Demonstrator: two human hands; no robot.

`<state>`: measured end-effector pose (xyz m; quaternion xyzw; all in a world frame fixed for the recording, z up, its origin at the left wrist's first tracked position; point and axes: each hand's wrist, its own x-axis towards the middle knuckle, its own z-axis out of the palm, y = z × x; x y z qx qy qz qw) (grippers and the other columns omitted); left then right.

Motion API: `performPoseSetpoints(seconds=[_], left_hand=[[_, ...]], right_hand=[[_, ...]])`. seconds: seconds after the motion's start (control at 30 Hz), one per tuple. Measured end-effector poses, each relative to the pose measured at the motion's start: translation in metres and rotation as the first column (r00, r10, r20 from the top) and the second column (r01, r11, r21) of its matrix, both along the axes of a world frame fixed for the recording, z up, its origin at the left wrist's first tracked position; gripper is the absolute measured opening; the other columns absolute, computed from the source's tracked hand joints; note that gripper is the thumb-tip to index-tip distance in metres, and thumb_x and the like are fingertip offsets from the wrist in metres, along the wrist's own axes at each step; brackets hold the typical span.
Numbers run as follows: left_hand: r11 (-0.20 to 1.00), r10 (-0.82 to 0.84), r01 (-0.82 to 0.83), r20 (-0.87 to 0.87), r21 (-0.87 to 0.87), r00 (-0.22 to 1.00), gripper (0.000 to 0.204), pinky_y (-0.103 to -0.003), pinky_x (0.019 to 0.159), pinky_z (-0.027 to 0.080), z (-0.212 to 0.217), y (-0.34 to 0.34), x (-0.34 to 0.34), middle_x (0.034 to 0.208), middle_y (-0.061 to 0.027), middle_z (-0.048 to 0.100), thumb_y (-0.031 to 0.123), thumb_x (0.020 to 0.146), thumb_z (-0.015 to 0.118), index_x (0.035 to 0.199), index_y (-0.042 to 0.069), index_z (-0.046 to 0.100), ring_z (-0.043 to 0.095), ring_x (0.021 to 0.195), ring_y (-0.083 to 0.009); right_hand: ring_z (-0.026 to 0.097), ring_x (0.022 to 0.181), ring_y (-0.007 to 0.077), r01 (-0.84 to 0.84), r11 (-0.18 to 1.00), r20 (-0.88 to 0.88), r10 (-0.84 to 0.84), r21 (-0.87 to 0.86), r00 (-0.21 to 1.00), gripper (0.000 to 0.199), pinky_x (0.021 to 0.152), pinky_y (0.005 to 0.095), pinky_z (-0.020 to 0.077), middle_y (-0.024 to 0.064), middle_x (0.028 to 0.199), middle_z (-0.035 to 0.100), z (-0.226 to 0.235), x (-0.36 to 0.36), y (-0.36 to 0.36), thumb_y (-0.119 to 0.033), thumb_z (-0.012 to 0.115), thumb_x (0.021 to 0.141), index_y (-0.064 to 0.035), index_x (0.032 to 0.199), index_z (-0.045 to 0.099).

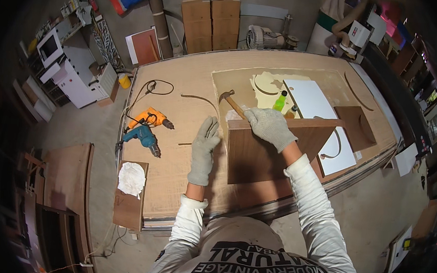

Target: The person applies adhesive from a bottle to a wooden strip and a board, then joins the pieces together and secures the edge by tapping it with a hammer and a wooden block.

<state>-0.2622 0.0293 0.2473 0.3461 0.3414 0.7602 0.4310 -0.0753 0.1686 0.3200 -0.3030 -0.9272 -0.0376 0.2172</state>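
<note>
My right hand (272, 127), in a pale knitted work glove, is closed around the wooden handle of a claw hammer (236, 108). The hammer's metal head points away to the left, above the worktable. Below that hand, a brown wood-grain panel piece (257, 157) stands on the table with a thick upper edge. My left hand (205, 151), gloved the same way, is held just left of the panel piece with its fingers stretched out and nothing visible in it. Whether it touches the panel's side I cannot tell.
An orange drill (146, 119) and a teal drill (145, 139) lie at the left. Beyond the panel are a green bottle (280, 101), an amber bottle (291, 111) and a white board (312, 100). A brown board (356, 127) lies farther right. White cloth (131, 179) rests near the left edge.
</note>
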Motion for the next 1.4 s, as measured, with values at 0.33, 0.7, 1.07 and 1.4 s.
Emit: performPoseSetpoints(seconds=[0.33,0.7,1.07,1.4], left_hand=[[0.945,-0.026,-0.143,-0.503,-0.295,0.864,0.063,-0.031,0.106,0.047,0.044,0.044,0.026,0.143,-0.0137,0.061,0.022,0.103,0.065,0.156,-0.003,0.044,0.059,0.125,-0.0201],[0.909,0.252,-0.411,-0.700,-0.065,0.668,0.051,-0.024,0.095,0.052,-0.040,0.061,0.014,0.131,-0.0128,0.067,0.012,0.102,0.064,0.148,-0.003,0.049,0.064,0.113,-0.0179],[0.968,0.214,-0.248,-0.355,-0.051,0.910,0.060,-0.022,0.065,0.037,0.015,0.031,0.059,0.082,0.0065,0.044,0.004,0.101,0.062,0.157,-0.003,0.043,0.040,0.071,-0.0037],[0.951,0.138,-0.250,-0.973,0.182,-0.185,0.052,-0.040,0.108,0.043,0.082,0.015,0.030,0.125,-0.0120,0.069,0.023,0.104,0.064,0.151,0.004,0.054,0.061,0.119,-0.0277]], right_hand=[[0.074,0.084,0.0333,0.019,0.999,-0.090,-0.022,-0.032,0.996,0.027,0.075,0.0495,0.0577,0.0126,0.090,0.074,-0.006,0.000,0.017,-0.029,0.054,0.099,-0.0131,0.102,0.075],[0.055,0.128,0.0432,-0.078,0.963,-0.554,-0.081,-0.258,0.829,0.058,0.108,0.0525,0.0443,0.0276,0.123,0.063,0.003,-0.056,-0.035,-0.035,0.063,0.098,0.0009,0.142,0.051],[0.049,0.133,0.0531,0.022,0.964,-0.634,-0.191,-0.264,0.749,0.072,0.113,0.0550,0.0418,0.0368,0.132,0.056,-0.007,0.071,0.017,-0.043,0.058,0.104,0.0054,0.153,0.037],[0.060,0.116,0.0461,0.048,0.959,-0.393,-0.160,-0.280,0.905,0.045,0.096,0.0536,0.0534,0.0313,0.134,0.054,0.001,0.087,0.022,-0.035,0.061,0.102,-0.0084,0.138,0.062]])
